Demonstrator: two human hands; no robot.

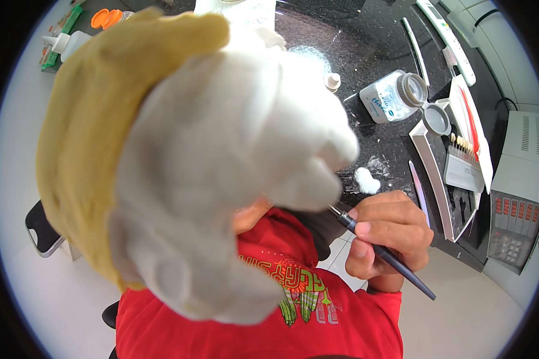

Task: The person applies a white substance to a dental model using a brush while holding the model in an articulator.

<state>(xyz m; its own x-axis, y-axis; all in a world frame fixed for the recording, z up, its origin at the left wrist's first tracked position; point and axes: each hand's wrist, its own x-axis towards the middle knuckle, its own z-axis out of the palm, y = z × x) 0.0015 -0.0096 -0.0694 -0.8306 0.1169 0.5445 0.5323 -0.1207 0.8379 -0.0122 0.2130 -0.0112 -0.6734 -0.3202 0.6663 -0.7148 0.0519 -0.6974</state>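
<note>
Your right hand (389,230) is curled narrow around a thin dark brush (380,251), gripping it like a pen with the tip pointing up and left, touching the underside of the big plaster dental cast (221,149) held close to the camera. That cast, white on top with a yellow base (78,149) along its left side, fills most of the view. Your left hand is almost wholly hidden behind it; only a bit of skin (248,216) shows under the cast's lower edge, so you cannot tell how its fingers sit, though it appears to carry the cast.

Just above your right hand, on the black counter (365,48), lies a small white wad (367,180). Further up and right of that hand a clear jar (394,96) lies on its side, its grey lid (437,119) off just beside it. To the right of the hand stands a white tray (437,179) with a row of tooth shade tabs (464,145). Below both hands is your red shirt (269,311)
</note>
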